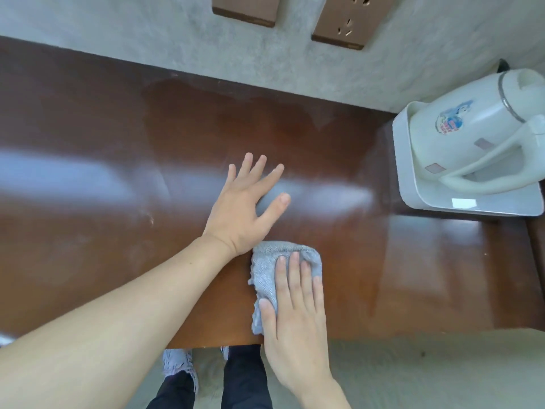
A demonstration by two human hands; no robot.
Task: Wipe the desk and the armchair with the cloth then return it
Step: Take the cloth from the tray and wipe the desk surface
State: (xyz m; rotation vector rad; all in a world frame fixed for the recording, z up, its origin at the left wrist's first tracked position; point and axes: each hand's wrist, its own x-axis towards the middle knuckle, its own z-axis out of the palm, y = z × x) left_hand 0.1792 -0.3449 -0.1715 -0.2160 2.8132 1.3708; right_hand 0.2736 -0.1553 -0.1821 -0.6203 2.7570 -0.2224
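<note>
Wiping the worktop (pixel 118 231), you press the cloth (pixel 267 270) under flat right fingers (pixel 295 278); your left fingers (pixel 253 166) rest spread. The armchair, not in view, and the return seem left.

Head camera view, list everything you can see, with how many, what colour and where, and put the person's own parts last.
desk: one, glossy brown, fills the middle
cloth: one, grey, near front edge, under right hand
kettle: one, white, on tray at right
tray: one, white, desk's right end
wall plates: two, brown, on grey wall; right one has sockets
floor: pale grey, below desk
shoe: one clearly seen, light grey
trousers: dark
left hand: flat on desk
right hand: pressing cloth
</note>
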